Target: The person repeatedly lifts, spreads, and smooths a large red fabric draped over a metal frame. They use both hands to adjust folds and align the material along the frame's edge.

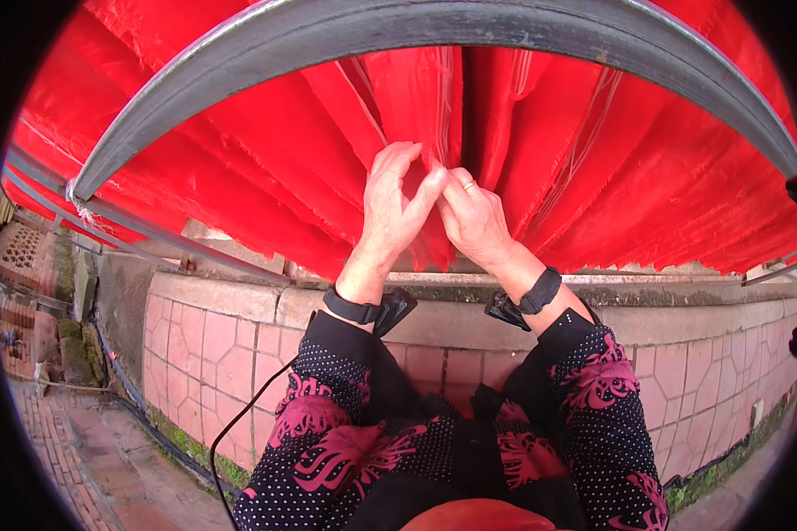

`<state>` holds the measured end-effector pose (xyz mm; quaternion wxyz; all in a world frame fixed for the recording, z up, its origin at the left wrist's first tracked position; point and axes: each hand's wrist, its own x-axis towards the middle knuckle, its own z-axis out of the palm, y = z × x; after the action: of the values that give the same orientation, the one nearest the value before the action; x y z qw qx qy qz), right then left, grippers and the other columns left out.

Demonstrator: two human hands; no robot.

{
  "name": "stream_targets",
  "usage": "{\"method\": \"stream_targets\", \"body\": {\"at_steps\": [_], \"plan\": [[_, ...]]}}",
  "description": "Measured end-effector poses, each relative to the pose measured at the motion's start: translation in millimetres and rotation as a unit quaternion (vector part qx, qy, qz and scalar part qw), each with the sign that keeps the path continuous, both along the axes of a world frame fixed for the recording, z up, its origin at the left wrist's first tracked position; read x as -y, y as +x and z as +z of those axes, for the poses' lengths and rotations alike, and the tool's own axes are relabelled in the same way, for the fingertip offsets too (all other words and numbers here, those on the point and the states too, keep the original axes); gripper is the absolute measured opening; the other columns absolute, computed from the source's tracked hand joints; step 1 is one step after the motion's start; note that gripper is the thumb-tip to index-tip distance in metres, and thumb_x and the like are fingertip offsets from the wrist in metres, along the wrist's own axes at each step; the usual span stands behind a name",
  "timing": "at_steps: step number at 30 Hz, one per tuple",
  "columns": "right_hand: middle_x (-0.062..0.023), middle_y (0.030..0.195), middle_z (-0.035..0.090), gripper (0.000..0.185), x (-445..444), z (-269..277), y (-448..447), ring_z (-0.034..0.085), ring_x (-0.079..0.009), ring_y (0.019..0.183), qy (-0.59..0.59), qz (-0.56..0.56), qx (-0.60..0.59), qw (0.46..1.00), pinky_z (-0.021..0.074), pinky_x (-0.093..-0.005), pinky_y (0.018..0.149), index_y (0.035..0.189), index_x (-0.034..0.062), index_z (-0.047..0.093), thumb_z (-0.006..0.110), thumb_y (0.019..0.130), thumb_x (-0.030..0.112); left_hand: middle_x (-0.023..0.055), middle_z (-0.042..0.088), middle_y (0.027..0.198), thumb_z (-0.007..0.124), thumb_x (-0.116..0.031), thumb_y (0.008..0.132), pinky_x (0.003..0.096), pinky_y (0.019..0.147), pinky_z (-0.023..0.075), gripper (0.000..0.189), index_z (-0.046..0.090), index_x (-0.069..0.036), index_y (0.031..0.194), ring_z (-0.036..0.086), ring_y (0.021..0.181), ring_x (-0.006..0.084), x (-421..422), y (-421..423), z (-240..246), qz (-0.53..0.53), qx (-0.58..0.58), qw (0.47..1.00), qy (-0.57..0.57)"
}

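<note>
Many panels of red fabric (272, 152) with frayed edges hang in folds in front of me, below and behind a curved-looking grey metal bar (398, 26). White threads (443, 106) run down along some of the fabric edges. My left hand (398, 192) is raised before the fabric, its thumb meeting the fingers of my right hand and its other fingers curled loosely. My right hand (473, 211), with a ring on one finger, has its fingers bent and pinched near the left thumb tip, at the lower run of the white threads. Whether a thread lies between the fingertips is too small to tell.
A metal rail (192, 242) runs low at the left, with white string (83, 211) tied where it meets the bar. Beneath the fabric lies a concrete curb (219, 297), then pink paving tiles (206, 345). A black cable (236, 415) hangs by my left sleeve. Brick paving lies at lower left.
</note>
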<state>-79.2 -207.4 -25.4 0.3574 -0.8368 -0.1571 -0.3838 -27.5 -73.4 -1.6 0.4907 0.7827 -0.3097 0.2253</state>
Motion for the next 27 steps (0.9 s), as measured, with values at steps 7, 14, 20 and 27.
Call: {"method": "stream_targets", "body": {"at_steps": [7,14,20,27], "plan": [[-0.0128,0.088,0.058,0.03,9.0,-2.7,3.2,0.063,-0.0293,0.071,0.072,0.05,-0.027,0.996,0.0527,-0.0355,0.061,0.119,0.0073,0.059,0.06,0.089,0.006,0.0002,0.064,0.09,0.057,-0.017,0.097,0.0225,0.081,0.0449,0.024,0.064,0.005,0.105,0.054,0.088,0.0065,7.7,4.8,-8.3,-0.068,-0.179,0.958,-0.213],[-0.0055,0.091,0.052,0.037,20.1,-6.8,24.7,0.051,-0.0095,0.071,0.345,0.034,-0.074,0.935,0.0471,-0.0251,0.063,0.117,0.0019,0.051,0.069,0.087,0.015,-0.0036,0.061,0.09,0.058,-0.017,0.097,0.0201,0.078,0.0422,0.022,0.065,0.003,0.104,0.051,0.084,0.0042,7.3,-3.5,-6.1,-0.062,-0.189,0.961,-0.194],[-0.0096,0.096,0.052,0.047,22.1,-7.8,23.6,0.051,-0.0144,0.068,0.249,-0.06,-0.108,0.96,0.047,-0.0303,0.064,0.12,0.0014,0.051,0.07,0.086,0.027,-0.003,0.06,0.085,0.058,-0.018,0.097,0.021,0.075,0.0431,0.023,0.063,0.003,0.102,0.05,0.081,0.0048,6.5,-12.7,-6.9,-0.1,-0.185,0.958,-0.196],[-0.005,0.09,0.058,0.016,28.5,-14.4,33.9,0.054,-0.0127,0.077,0.233,-0.048,-0.061,0.969,0.0441,-0.0255,0.068,0.1,-0.0006,0.063,0.06,0.094,0.014,-0.0037,0.06,0.086,0.058,-0.016,0.096,0.0201,0.076,0.0424,0.021,0.064,0.003,0.102,0.049,0.082,0.0039,-5.0,-7.4,-8.4,-0.069,-0.158,0.966,-0.195]]}}
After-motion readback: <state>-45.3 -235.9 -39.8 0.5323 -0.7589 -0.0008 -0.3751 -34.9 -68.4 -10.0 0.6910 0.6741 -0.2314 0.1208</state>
